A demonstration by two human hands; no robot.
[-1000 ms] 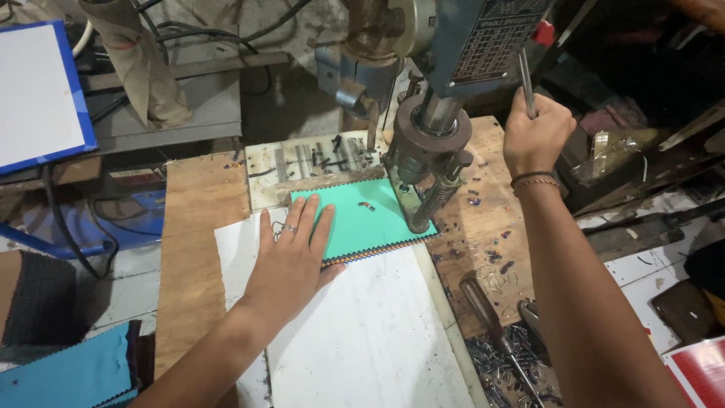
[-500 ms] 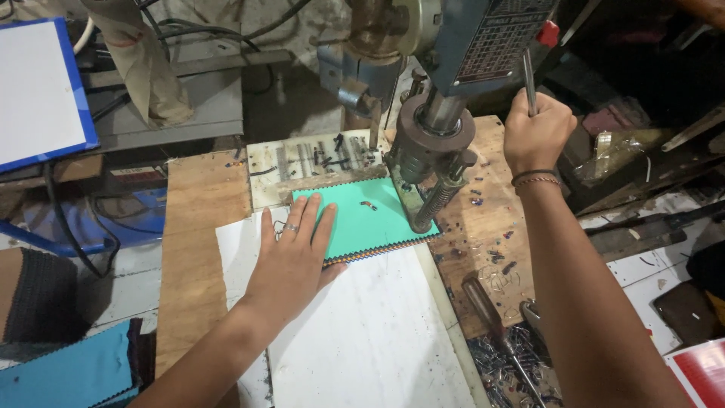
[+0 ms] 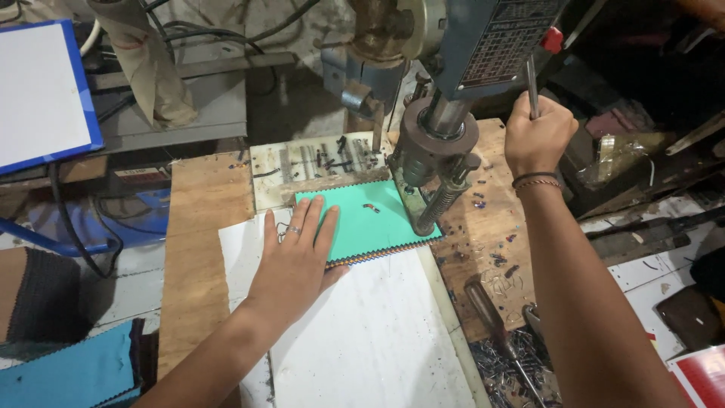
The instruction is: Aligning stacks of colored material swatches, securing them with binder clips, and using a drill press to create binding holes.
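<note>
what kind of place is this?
Likely a small workshop, perhaps for binding fabric swatch books. A bench drill press stands on a scarred wooden bench; the left hand presses a green swatch stack beneath it, the right hand grips the feed lever.

A teal green stack of fabric swatches (image 3: 362,223) with zigzag-cut, multicoloured layered edges lies near the back edge of the light brown plywood bench top (image 3: 204,249). A plain white paper sheet (image 3: 377,332) covers the bench's front middle. The grey-blue metal press machine (image 3: 483,45) carries a small red knob (image 3: 552,39). Blue and purple scraps (image 3: 495,257) speckle the bench's right edge. A white board with blue border (image 3: 41,91) sits beyond the left corner.
</note>
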